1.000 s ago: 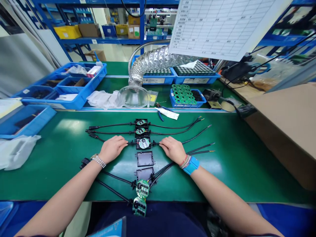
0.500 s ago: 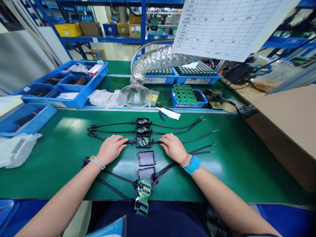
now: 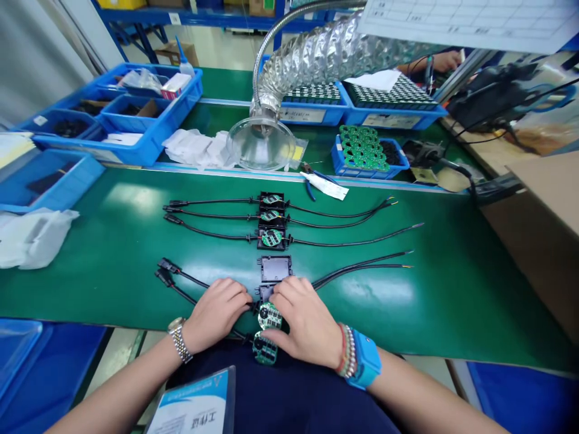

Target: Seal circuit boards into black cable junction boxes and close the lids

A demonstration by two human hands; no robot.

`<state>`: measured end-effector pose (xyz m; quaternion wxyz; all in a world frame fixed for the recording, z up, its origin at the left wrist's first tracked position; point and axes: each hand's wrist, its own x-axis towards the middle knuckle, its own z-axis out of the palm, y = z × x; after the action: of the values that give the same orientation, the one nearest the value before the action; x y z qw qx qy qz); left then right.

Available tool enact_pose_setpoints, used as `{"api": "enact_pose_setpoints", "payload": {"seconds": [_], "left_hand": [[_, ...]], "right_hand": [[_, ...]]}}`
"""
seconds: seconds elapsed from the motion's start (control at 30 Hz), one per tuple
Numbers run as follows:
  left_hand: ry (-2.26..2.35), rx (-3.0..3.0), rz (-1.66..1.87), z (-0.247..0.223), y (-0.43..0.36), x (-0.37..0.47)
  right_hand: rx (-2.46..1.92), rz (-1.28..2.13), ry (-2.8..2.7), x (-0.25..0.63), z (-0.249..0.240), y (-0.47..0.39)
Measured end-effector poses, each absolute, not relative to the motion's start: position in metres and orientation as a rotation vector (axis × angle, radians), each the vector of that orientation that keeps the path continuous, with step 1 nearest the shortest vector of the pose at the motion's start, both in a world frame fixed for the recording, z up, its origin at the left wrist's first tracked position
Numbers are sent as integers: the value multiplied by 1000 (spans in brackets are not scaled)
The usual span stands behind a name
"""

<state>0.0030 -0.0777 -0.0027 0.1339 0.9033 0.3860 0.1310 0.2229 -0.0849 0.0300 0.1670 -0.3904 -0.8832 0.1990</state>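
one name badge [image 3: 194,404] is hanging at the person's front, nearest of all. just beyond it, two round green circuit boards [image 3: 265,349] are sitting close together at the near edge of the green work surface [image 3: 452,289], the nearer one jutting past that edge. the right hand [image 3: 307,322] is arching over their right side, its thumb spreading across the nearer board and its fingers reaching past the farther one; i cannot tell whether it is gripping anything. the left hand [image 3: 219,313] is curling its fingers over a black cable [image 3: 192,277] left of the farther board, and i cannot tell how firmly it is grasping it.

a shallow case [image 3: 266,292] is showing partly from behind the right hand, and another case [image 3: 275,268] is lying in full view just beyond. farther on, three black cases with boards [image 3: 272,238] are standing in a row, dark cables running out to both sides. past them, blue-handled pliers [image 3: 310,188] are lying partly beneath a white tube [image 3: 326,185]. behind these, a clear funnel [image 3: 261,144] is hanging from a foil duct [image 3: 325,54], while a small blue basket [image 3: 368,173] is holding green boards to its right. at the far right, another person's hand [image 3: 447,60] is showing behind the blue trays [image 3: 398,120].
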Motion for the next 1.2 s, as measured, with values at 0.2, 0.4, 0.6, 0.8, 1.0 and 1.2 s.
{"api": "enact_pose_setpoints", "payload": {"seconds": [0.2, 0.4, 0.6, 0.8, 1.0, 1.2], "left_hand": [[1079, 2679, 303, -6, -77, 2], [1082, 2660, 424, -8, -79, 1], [1090, 2717, 643, 12, -65, -2], [1161, 2767, 646, 27, -33, -7], [1319, 2827, 394, 11, -19, -10], [1373, 2838, 320, -2, -11, -11]], "right_hand": [[-868, 381, -2506, 228, -3, -86], [-799, 184, -2558, 230, -14, -83], [-933, 331, -2549, 258, 24, -71], [-992, 504, -2341, 301, 36, -36], [-987, 339, -2491, 309, 11, -3], [-1088, 198, -2534, 303, -5, -4]]}}
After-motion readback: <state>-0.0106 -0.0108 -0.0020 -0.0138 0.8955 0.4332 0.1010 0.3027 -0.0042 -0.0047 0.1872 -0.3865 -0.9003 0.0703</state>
